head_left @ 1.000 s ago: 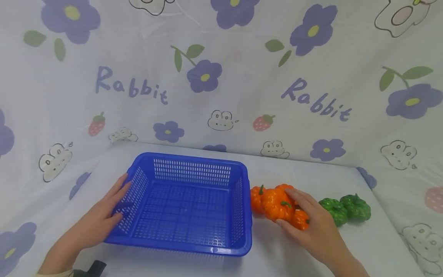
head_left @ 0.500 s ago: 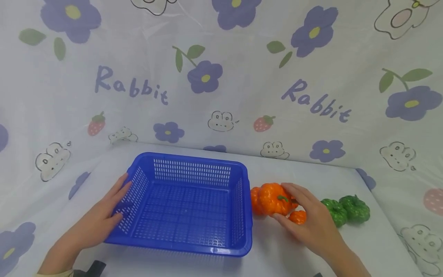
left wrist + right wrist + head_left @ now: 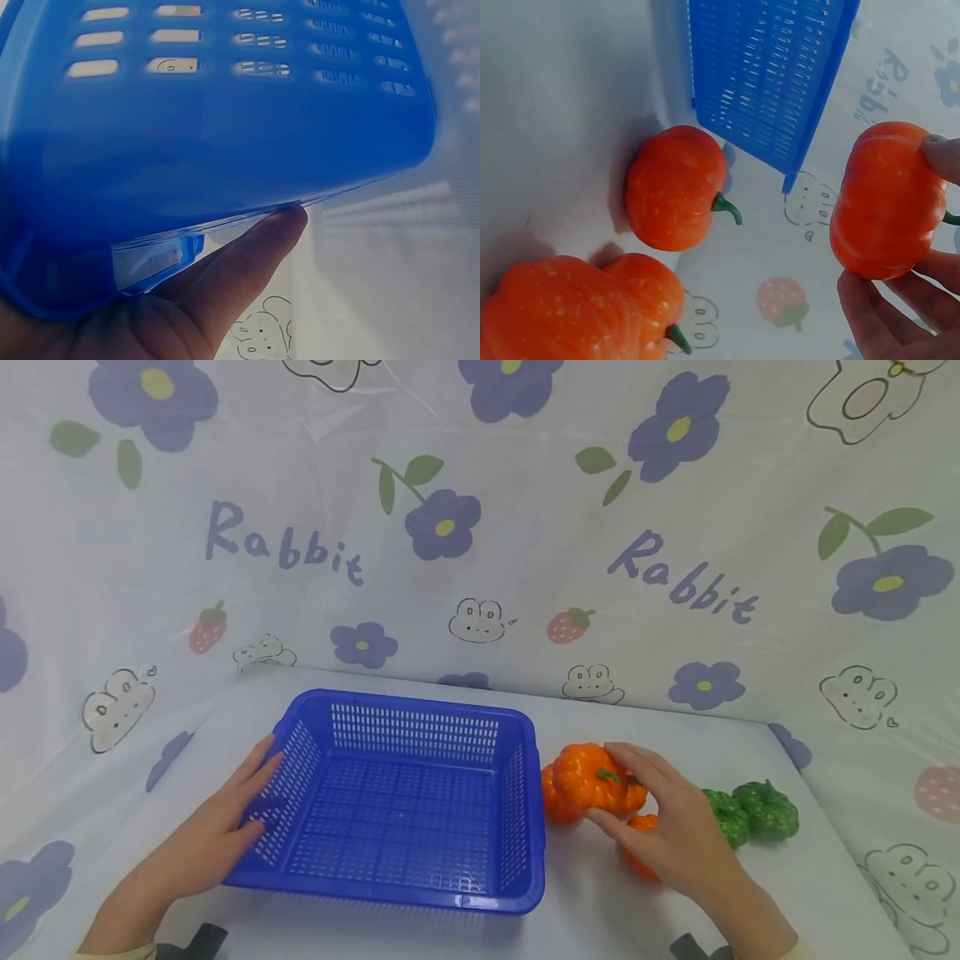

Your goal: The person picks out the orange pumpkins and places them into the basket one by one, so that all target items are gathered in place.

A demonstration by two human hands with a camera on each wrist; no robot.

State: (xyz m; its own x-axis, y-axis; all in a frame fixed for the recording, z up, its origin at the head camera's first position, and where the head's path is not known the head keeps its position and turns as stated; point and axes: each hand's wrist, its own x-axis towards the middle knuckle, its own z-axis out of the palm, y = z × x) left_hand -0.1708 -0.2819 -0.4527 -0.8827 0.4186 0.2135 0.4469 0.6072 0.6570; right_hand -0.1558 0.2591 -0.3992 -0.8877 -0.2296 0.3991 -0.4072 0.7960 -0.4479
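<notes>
My right hand (image 3: 682, 818) holds a small orange pumpkin (image 3: 581, 781) with a green stem, just right of the blue basket. In the right wrist view, thumb and fingers pinch this pumpkin (image 3: 889, 199) from opposite sides, above the table. Other orange pumpkins lie below it: one (image 3: 555, 804) beside the basket wall, another (image 3: 637, 853) partly hidden by my right hand. My left hand (image 3: 198, 843) rests against the left side of the blue plastic basket (image 3: 382, 895), fingers fairly straight. The left wrist view shows a fingertip touching the basket's outer wall (image 3: 225, 150).
Two green pumpkin-shaped vegetables (image 3: 767, 810) sit to the right of my right hand, one partly hidden by it. A white cloth printed with flowers and rabbits (image 3: 480, 527) hangs behind the white table (image 3: 585, 902).
My right hand has lifted the orange pumpkin off the group and brought it slightly up and left, uncovering the pumpkins beneath. My left hand and the basket stay in place.
</notes>
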